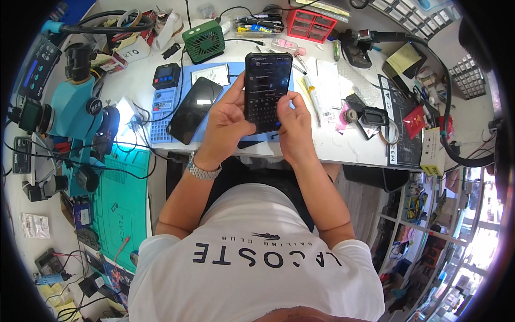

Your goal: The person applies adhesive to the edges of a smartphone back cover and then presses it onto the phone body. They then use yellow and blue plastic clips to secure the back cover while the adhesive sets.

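White surface (351,151), one green fan (204,43), one dark glossy device (196,112), one phone (268,91) between left fingers (234,94) and right fingers (298,103), both clamped on its sides

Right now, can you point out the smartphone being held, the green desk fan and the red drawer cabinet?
Smartphone (267,88): head view, middle of its lit screen.
Green desk fan (206,46): head view, front grille.
Red drawer cabinet (310,27): head view, drawer fronts.

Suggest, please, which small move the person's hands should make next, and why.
Probably a light tap by the right hand: its thumb lies over the right side of the on-screen keyboard, while the left hand supports the lit phone.
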Demonstrator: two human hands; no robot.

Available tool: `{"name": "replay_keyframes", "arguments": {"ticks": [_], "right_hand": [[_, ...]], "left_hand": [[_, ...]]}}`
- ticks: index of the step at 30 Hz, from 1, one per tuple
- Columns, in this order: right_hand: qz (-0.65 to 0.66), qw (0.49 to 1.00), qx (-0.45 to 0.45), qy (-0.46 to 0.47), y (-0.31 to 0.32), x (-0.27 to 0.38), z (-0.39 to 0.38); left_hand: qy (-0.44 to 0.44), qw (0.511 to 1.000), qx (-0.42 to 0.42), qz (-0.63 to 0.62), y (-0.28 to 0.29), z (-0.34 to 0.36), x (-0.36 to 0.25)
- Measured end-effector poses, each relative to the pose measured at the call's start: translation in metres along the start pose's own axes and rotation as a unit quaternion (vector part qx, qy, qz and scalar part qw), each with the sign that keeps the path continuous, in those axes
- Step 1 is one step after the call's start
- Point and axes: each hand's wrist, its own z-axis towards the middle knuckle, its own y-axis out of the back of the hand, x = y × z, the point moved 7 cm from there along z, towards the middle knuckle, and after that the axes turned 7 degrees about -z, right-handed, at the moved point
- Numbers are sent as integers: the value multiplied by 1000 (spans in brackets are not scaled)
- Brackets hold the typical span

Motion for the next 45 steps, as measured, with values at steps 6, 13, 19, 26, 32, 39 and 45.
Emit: {"name": "replay_keyframes", "arguments": {"ticks": [6, 13, 19, 26, 32, 39, 45], "right_hand": [[-245, 966, -12, 79, -21, 26, -3], [-257, 944, -132, 162, 10, 79, 49], [-323, 870, -259, 267, 106, 114, 150], [-505, 761, -348, 211, 149, 98, 208], [-574, 737, -308, 179, 155, 81, 228], [-640, 697, -292, 138, 162, 78, 237], [-649, 664, -338, 152, 127, 92, 181]], "left_hand": [[3, 971, 106, -213, -10, 1, -24], [-84, 967, -66, 229, 21, -6, -56], [-56, 772, -112, 624, 30, -26, -46], [4, 687, -115, 718, 26, -30, 0], [27, 674, -101, 732, 30, -20, 3], [7, 682, -112, 723, 37, -10, -1], [164, 777, -206, 571, 45, -11, -6]]}}
